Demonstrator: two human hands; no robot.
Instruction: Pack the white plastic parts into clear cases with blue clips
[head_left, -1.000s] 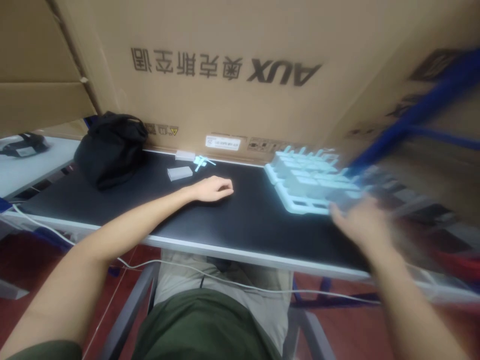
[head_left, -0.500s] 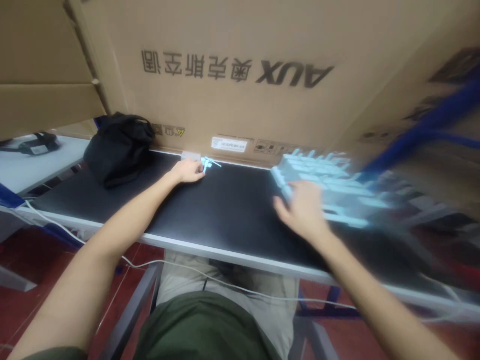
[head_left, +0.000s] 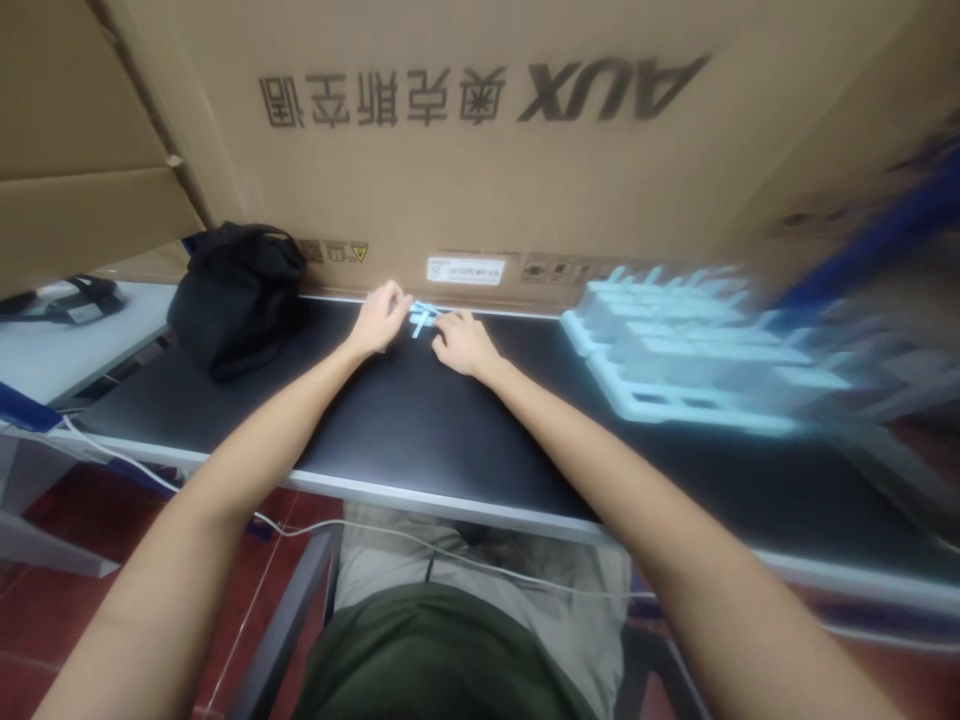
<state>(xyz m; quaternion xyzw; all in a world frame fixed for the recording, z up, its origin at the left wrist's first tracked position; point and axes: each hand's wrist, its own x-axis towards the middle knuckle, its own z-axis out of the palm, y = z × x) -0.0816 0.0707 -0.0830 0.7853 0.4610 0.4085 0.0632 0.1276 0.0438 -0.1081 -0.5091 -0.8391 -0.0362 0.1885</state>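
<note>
Taking the black bag (head_left: pixel 236 300) as the landmark, the small blue sticks (head_left: pixel 422 319) lie to its right, near the far edge of the desk (head_left: pixel 435 440) and just in front of the big carton (head_left: pixel 450 190). Both hands are on them. The left hand (head_left: pixel 381 318), the one nearer the bag, is curled at the sticks' bag-side end; its thumb and fingers are too blurred to tell whether they pinch a stick or only rest beside it. The right hand (head_left: pixel 466 343), farther from the bag, has its fingers bent over the opposite end, and I cannot tell whether that grip is closed on anything either.

The blue rack (head_left: pixel 675 412) stands well to the right of the bag, beyond the right hand.

As a judgement, the sticks look thin and crossed over one another, so lifting one could drag or scatter the others. With so little room before the carton, a careless push could jam them against its foot. If both hands pull at the same stick, it might slip or bend. The right forearm seems far enough from the rack not to knock it.
</note>
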